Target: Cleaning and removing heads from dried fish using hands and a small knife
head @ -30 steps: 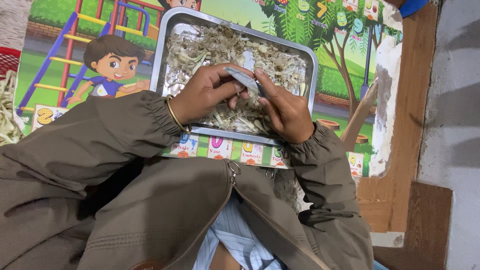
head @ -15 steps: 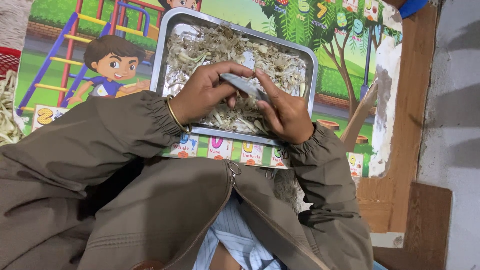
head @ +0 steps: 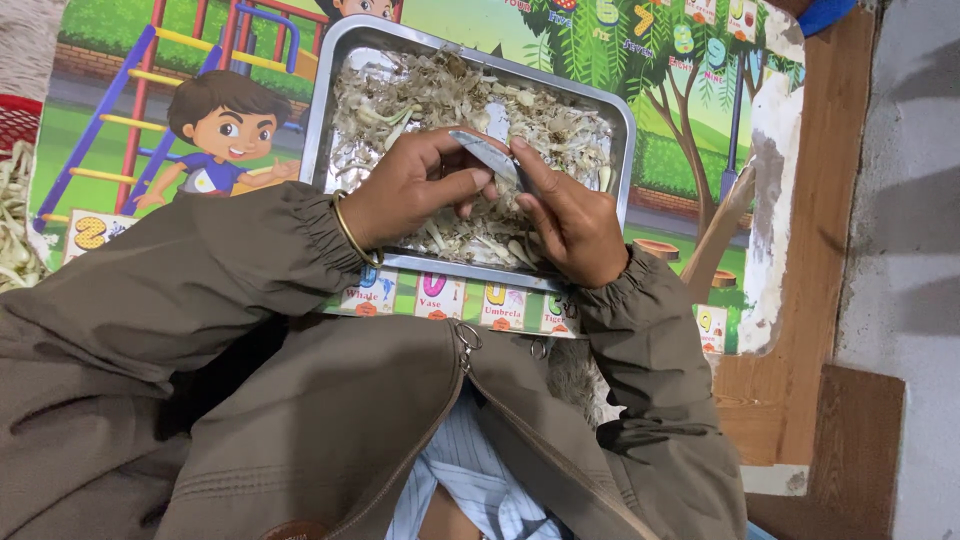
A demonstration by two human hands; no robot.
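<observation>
- Matting (head: 700, 90) printed with a bright playground cartoon is spread out as the work surface, and everything else is carried on it.
- Sleeves of an olive jacket (head: 300, 400) are seen reaching in from the near edge of the mat.
- A rectangular metal tray (head: 318, 120) is set near the middle of the mat, its long side towards the person.
- Pale, dry peelings and shreds (head: 420, 95) are heaped across the tray from corner to corner. A second pale heap (head: 15, 220) is glimpsed at the mat's left edge.
- The right hand (head: 575, 220) is closed around a small knife (head: 485, 152) over the tray's near half, with the fingers laid along the blade's back and the tip pointed towards the far left corner.
- The left hand (head: 405, 190) is curled narrow against the blade, thumb beneath it. Whether a piece is pinched there cannot be told, since the fingers hide it.
- A thin gold bangle (head: 350, 232) is worn on the left wrist, just over the tray's near rim.
- The step in hand is judged to be trimming or paring of something small over the tray, so that scraps are caught in it.
- For any further stroke a short, controlled pull would be called for, with the left thumb kept clear of the edge and both hands kept above the tray.
</observation>
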